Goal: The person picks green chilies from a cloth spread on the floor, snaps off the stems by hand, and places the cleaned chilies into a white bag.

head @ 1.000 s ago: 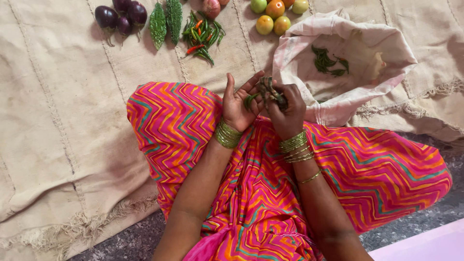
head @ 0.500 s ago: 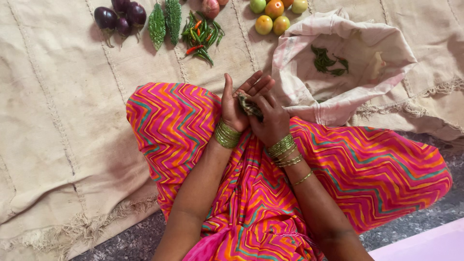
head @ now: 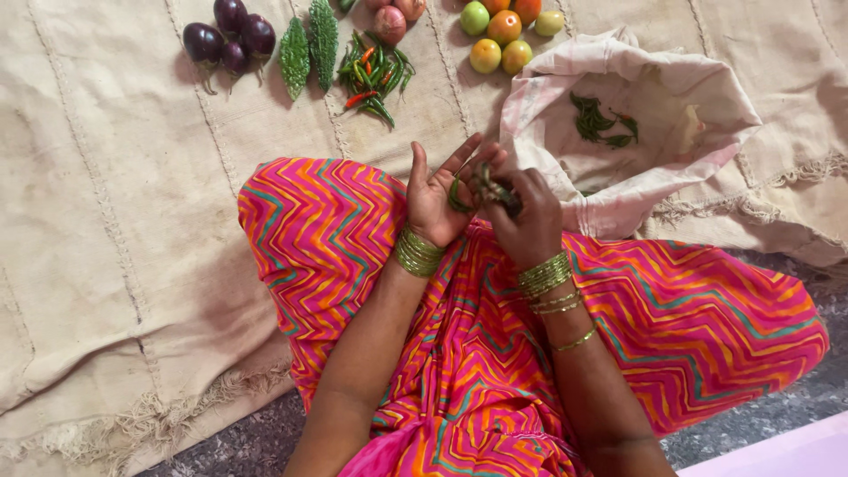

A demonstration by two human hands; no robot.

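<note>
Seated cross-legged, a person cups green chillies (head: 459,193) in the open left hand (head: 435,199); the right hand (head: 527,215) pinches a few. Some chillies lie in the cloth bag (head: 715,106) just beside; a sorted chilli pile (head: 373,75) waits on the mat (head: 106,177).

I see soft, even daylight across the whole view, bright enough that colours stay vivid, with no glare or hard highlights. Shadows are faint and short, only a gentle darkening inside the open cloth bag (head: 698,168). Focus holds sharp throughout, though the fingers (head: 481,181) blur slightly.
</note>
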